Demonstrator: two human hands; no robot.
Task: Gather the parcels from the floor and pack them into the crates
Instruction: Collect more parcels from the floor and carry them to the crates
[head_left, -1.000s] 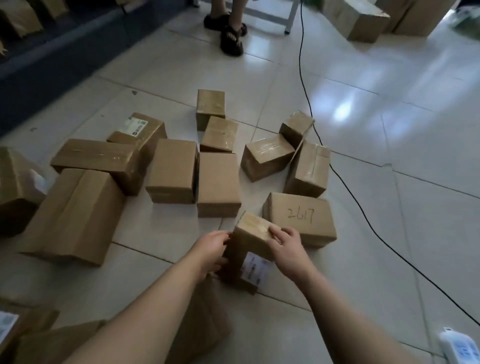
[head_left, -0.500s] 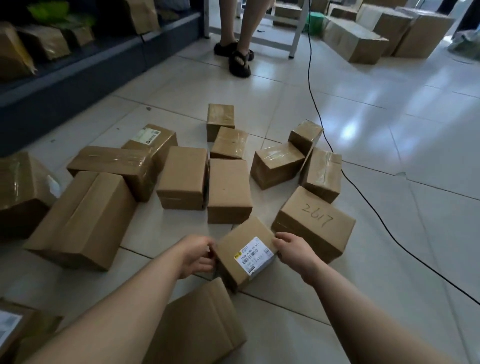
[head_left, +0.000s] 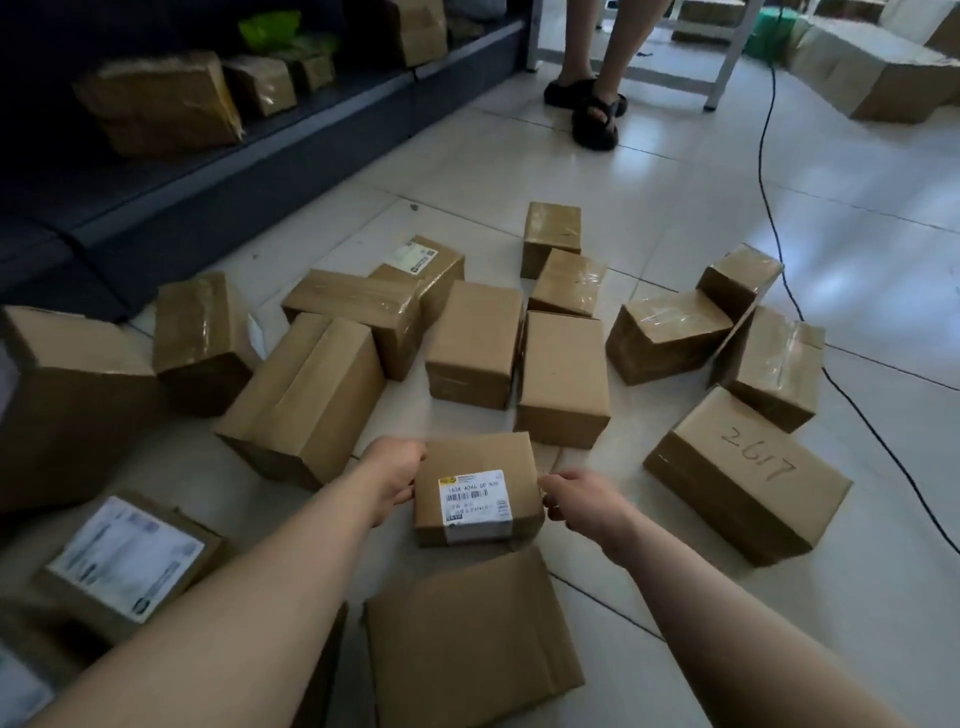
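1. The labelled parcel, a small brown carton with a white barcode sticker folded over its near top edge, sat directly between the two hands, low in the middle of the view.
2. The left hand gripped the parcel's left side. Its fingers curled round the edge and were hidden behind the cardboard.
3. The right hand held the right side, fingertips bent in against the carton's corner. Both hands were thus clasped on the same parcel, one on each flank.
4. It could not be told whether the parcel rested on the tiled floor or was just clear of it.
5. A flat carton lay just nearer than the parcel, between the two forearms. Its far edge met the parcel's lower edge in the view.
6. The box marked 2617 lay on the floor to the right, near the right hand but apart from it.
7. Beyond the parcel, two plain boxes stood side by side and touching. The right one lay close to the parcel's far edge.
8. A long box lay to the left of the left hand, and a white-labelled parcel lay beside the left forearm.
9. Farther off, a black cable ran across the floor on the right. A bystander's feet in black sandals stood at the top, and a dark shelf at upper left held wrapped packets.
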